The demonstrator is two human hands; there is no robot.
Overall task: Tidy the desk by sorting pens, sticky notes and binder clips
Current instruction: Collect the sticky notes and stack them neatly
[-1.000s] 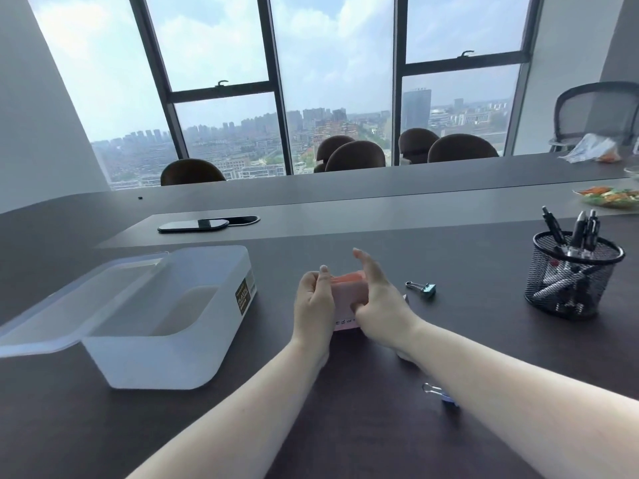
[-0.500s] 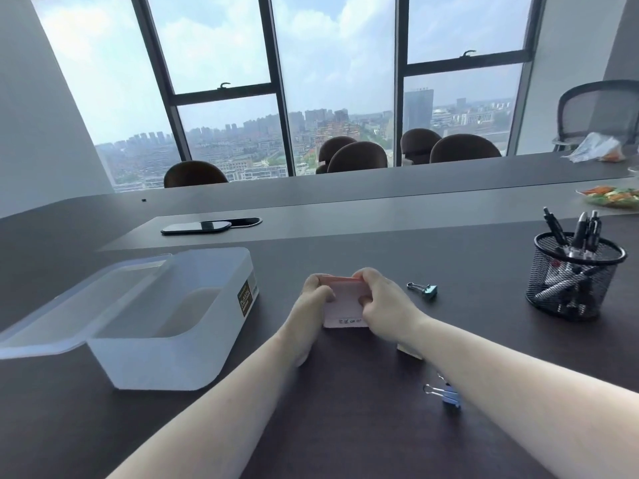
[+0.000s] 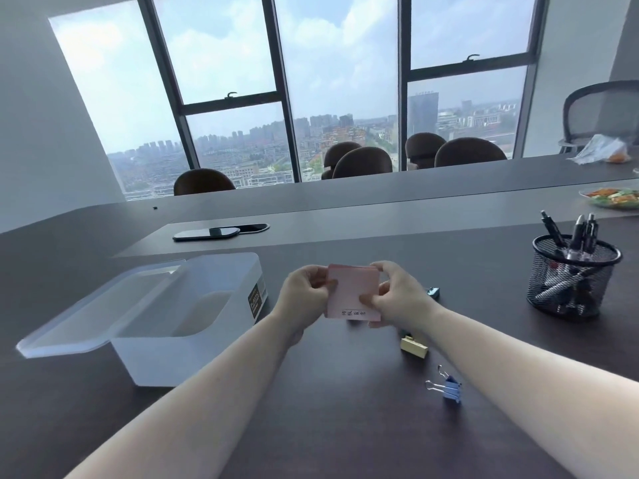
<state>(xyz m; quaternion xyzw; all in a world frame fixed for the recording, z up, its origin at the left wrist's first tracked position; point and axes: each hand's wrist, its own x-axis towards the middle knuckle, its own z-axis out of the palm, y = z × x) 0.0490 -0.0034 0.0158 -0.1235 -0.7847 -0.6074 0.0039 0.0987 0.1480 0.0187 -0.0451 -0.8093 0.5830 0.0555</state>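
Observation:
A pink pad of sticky notes (image 3: pixel 352 292) is held above the dark desk, face toward me, with small writing along its lower edge. My left hand (image 3: pixel 304 292) grips its left side and my right hand (image 3: pixel 397 293) grips its right side. A gold binder clip (image 3: pixel 414 346) lies on the desk just under my right wrist. A light blue binder clip (image 3: pixel 447 388) lies nearer to me. A teal binder clip (image 3: pixel 433 292) peeks out behind my right hand. A black mesh cup (image 3: pixel 574 281) at the right holds several pens (image 3: pixel 579 233).
A white translucent plastic box (image 3: pixel 173 326) stands open at the left, its lid (image 3: pixel 90 319) hanging over its left side. A dark phone (image 3: pixel 207 233) lies farther back. A plate of food (image 3: pixel 613 198) and a plastic bag (image 3: pixel 600 152) sit at far right. Chairs line the far edge.
Both hands have lifted the pink pad off the desk and turned its face toward me. The gold clip under my right wrist has come into view.

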